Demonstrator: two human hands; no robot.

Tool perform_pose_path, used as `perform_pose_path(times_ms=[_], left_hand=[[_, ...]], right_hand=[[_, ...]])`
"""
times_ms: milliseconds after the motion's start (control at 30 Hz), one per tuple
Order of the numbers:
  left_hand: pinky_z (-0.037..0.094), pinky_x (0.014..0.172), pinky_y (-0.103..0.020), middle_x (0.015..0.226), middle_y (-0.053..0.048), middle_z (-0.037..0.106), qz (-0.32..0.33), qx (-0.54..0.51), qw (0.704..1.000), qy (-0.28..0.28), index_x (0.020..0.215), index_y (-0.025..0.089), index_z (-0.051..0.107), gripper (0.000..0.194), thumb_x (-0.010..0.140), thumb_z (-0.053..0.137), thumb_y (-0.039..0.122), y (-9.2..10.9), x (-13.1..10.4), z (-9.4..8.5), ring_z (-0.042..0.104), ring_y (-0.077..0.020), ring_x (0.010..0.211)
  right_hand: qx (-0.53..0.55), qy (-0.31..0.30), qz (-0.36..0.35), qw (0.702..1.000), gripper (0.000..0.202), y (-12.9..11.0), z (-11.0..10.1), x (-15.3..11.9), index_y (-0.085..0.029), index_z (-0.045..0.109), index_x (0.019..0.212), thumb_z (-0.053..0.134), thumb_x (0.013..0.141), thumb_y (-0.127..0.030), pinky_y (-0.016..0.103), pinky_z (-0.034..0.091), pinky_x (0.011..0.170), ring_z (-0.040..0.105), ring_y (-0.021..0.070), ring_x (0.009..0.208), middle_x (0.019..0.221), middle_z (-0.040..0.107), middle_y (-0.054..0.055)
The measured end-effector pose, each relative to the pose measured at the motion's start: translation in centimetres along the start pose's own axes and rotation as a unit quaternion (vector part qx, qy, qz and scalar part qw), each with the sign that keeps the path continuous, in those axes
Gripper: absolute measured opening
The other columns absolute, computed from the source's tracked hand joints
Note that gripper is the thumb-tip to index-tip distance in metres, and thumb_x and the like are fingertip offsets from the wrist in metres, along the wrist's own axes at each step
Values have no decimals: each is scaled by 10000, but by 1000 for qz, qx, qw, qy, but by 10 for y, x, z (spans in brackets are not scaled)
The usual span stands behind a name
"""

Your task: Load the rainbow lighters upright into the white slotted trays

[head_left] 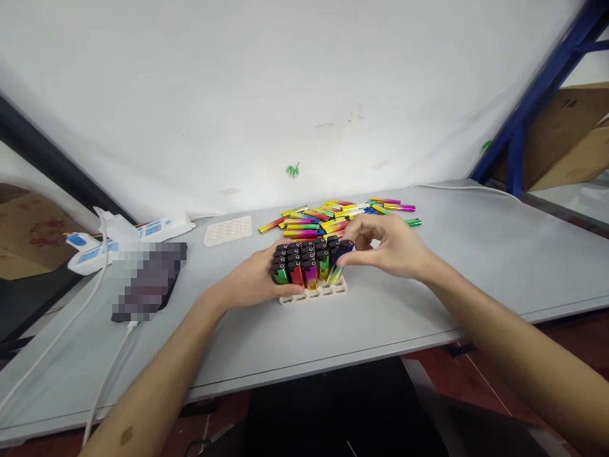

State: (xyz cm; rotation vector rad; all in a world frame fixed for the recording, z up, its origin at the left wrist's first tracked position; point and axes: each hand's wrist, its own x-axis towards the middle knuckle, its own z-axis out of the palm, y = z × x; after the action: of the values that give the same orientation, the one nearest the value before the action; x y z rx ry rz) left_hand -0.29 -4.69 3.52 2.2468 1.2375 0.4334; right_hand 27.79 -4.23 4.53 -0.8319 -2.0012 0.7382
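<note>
Head view: a tilted lighter (335,271), best held upright, is pinched by the right hand (394,246), racked lighters (308,260) clasped by the left hand (254,278).

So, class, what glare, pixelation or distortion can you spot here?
Head view: bright glints on the loose shiny pieces; same view: coarse pixel blocks over the dark device; same view: the right forearm looks stretched towards the corner, perhaps wide-angle distortion.
</note>
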Motion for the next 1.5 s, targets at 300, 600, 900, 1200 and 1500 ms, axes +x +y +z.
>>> perform_pose_path(times_ms=[300,600,900,1200,1500], left_hand=[[540,943,-373,1304,-7,662,-8,-15,1000,-1,1390,303,474,865,648,834,562,2,0,0,638,-269,1160],[544,946,-360,1319,-5,657,-4,-40,999,-5,1408,308,434,906,631,857,499,1,0,0,646,-264,1155],[548,926,-363,1299,-15,663,0,-37,999,-10,1393,304,439,879,650,839,551,2,-1,-1,649,-271,1144],[525,984,-395,1345,-50,649,4,-38,999,-11,1392,291,445,837,690,791,588,-1,-1,-2,636,-285,1190],[542,964,-400,1323,-48,665,3,-36,999,-10,1388,299,459,818,694,781,589,2,-2,-2,653,-291,1166]], right_hand=[[-179,45,-191,964,283,7,30,-7,-186,642,859,795,800,-417,271,451,612,573,142,703,820,661,26],[-190,36,-190,962,230,7,31,-5,-197,663,837,776,818,-397,343,489,727,513,200,867,913,507,57],[-162,99,-168,967,223,18,24,2,-226,601,940,681,894,-429,370,486,791,541,220,922,940,581,55],[-383,177,83,903,389,99,-27,21,-181,663,1237,445,915,-196,516,435,945,493,332,1058,1113,567,164],[-457,96,97,879,313,116,-23,23,-200,688,1147,588,857,-260,542,403,961,422,364,1130,1234,511,168]])
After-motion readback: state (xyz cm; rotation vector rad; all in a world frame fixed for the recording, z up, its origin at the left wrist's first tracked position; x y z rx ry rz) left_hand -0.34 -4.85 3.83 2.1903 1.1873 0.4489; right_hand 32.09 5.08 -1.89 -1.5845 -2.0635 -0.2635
